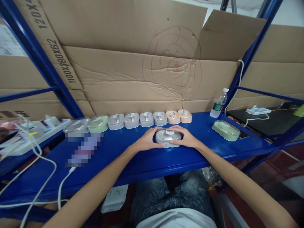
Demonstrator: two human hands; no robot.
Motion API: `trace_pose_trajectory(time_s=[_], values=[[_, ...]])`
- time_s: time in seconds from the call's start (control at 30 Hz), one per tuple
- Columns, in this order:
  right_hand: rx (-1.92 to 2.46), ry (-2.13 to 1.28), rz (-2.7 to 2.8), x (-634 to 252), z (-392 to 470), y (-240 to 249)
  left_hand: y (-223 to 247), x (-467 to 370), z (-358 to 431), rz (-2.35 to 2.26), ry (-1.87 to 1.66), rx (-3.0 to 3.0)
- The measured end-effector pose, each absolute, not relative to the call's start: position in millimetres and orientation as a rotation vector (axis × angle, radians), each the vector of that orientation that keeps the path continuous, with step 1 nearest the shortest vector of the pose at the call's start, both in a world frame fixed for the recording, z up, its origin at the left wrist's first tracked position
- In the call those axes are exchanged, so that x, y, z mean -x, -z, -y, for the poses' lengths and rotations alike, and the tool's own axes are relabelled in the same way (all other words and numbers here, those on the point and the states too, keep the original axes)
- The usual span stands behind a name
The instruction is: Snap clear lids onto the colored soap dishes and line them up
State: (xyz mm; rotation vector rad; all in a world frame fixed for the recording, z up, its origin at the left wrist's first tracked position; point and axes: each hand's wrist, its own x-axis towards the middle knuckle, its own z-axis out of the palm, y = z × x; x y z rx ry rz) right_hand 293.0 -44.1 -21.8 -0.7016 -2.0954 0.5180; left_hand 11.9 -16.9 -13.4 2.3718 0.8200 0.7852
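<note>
Both my hands grip a grey oval plastic case with a clear lid (pixel 168 138) at the front of the blue shelf (pixel 133 161). My left hand (pixel 149 138) is wrapped round its left end, thumb along the near side. Round the right end curls my right hand (pixel 184 135), fingers over the far edge. A pale round sticker and a small light-coloured part show on the case. Behind it stands a row of similar cases: several grey ones (pixel 131 120), a green one (pixel 98 123) and two peach ones (pixel 173 117).
Another green case (pixel 226 130) sits at the right, beside a dark flat object (pixel 243 134). A water bottle (pixel 218 104) stands behind it. On the left are a pixelated object (pixel 85 150), a white cable (pixel 62 183) and power strips (pixel 35 136). Cardboard (pixel 118 72) backs the shelf.
</note>
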Motion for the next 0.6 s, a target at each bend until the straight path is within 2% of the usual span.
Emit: trace_pose_trajectory(time_s=[0.6], values=[[0.689, -0.454, 2.165, -295.5, 45.4, 22.6, 9.2, -10.3, 18.2, -0.863, -0.743, -2.415]])
